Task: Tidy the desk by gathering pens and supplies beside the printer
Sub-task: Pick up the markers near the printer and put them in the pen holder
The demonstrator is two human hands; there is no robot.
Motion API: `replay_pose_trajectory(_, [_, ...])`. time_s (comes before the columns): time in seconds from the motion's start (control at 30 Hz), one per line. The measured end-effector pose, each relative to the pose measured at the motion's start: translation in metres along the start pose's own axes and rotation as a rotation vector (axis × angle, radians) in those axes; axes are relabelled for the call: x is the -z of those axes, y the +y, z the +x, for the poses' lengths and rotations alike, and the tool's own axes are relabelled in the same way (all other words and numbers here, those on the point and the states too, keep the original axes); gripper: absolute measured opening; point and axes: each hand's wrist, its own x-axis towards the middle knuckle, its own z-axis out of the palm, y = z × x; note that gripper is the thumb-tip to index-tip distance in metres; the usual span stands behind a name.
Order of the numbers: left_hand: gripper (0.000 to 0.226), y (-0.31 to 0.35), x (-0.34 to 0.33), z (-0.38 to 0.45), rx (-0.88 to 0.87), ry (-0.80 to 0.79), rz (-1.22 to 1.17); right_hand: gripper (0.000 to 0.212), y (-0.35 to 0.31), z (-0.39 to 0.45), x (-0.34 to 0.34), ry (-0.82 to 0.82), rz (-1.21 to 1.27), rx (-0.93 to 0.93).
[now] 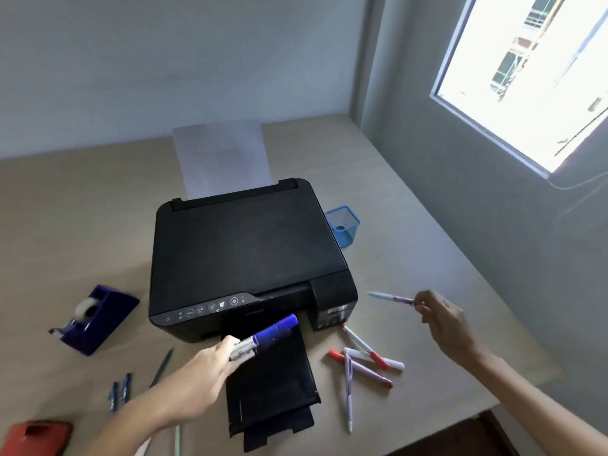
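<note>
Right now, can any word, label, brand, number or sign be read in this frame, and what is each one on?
No text can be read.
Printer control panel: white icons only, too small and blurred to make out.
Printer ink-tank label: red and white sticker, too blurred to read.
Blue marker in the left hand: pale marks, blurred.
Pen in the right hand: print unreadable.

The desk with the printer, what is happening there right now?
A person is gathering pens around a black printer. The left hand holds a blue marker above the printer's output tray, and the right hand holds a pen. Several pens lie loose right of the tray. A blue mesh cup stands beside the printer.
</note>
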Motion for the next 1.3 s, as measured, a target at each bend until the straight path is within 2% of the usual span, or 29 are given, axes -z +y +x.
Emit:
replay_pose_trajectory(0.1, [0.013,0.051,0.056,0.012,-0.072,-0.02,-0.142,0.01,0.006,0.036,0.008,0.195,0.04,-0.203])
replay_pose_trajectory(0.2, [0.015,0.102,0.091,0.066,-0.035,0.044,-0.187,0.006,0.01,0.085,0.003,0.242,0.157,-0.345])
replay_pose_trajectory(0.27, [0.019,0.135,0.106,0.115,0.036,0.053,-0.133,0.004,0.01,0.118,-0.005,0.231,0.229,-0.383])
replay_pose_trajectory(0.43, [0.021,0.183,0.112,0.247,0.285,-0.08,-0.156,0.01,0.019,0.189,-0.019,0.188,0.308,-0.4])
replay_pose_trajectory(0.6, [0.019,0.198,0.108,0.33,0.546,-0.084,-0.059,0.013,0.031,0.235,-0.038,0.026,0.206,-0.352])
replay_pose_trajectory(0.73, [0.02,0.201,0.1,0.37,0.646,-0.129,0.097,0.011,0.039,0.256,-0.057,-0.075,0.129,-0.265])
replay_pose_trajectory(0.9, [0.029,0.206,0.086,0.389,0.533,-0.053,0.401,0.021,0.044,0.273,-0.077,-0.213,0.092,-0.24])
replay_pose_trajectory(0.97, [0.035,0.202,0.08,0.392,0.517,-0.02,0.423,0.023,0.047,0.275,-0.083,-0.251,0.108,-0.245])
replay_pose_trajectory(1.07, [0.039,0.202,0.076,0.383,0.45,0.051,0.416,0.03,0.048,0.269,-0.082,-0.261,0.124,-0.252])
replay_pose_trajectory(1.17, [0.035,0.206,0.077,0.354,0.341,0.178,0.298,0.034,0.044,0.245,-0.074,-0.182,0.203,-0.254])
replay_pose_trajectory(1.23, [0.038,0.206,0.076,0.324,0.225,0.293,0.217,0.026,0.042,0.217,-0.067,-0.115,0.241,-0.283])
replay_pose_trajectory(1.3, [0.035,0.201,0.066,0.28,0.089,0.399,0.109,0.01,0.04,0.176,-0.065,-0.117,0.232,-0.295])
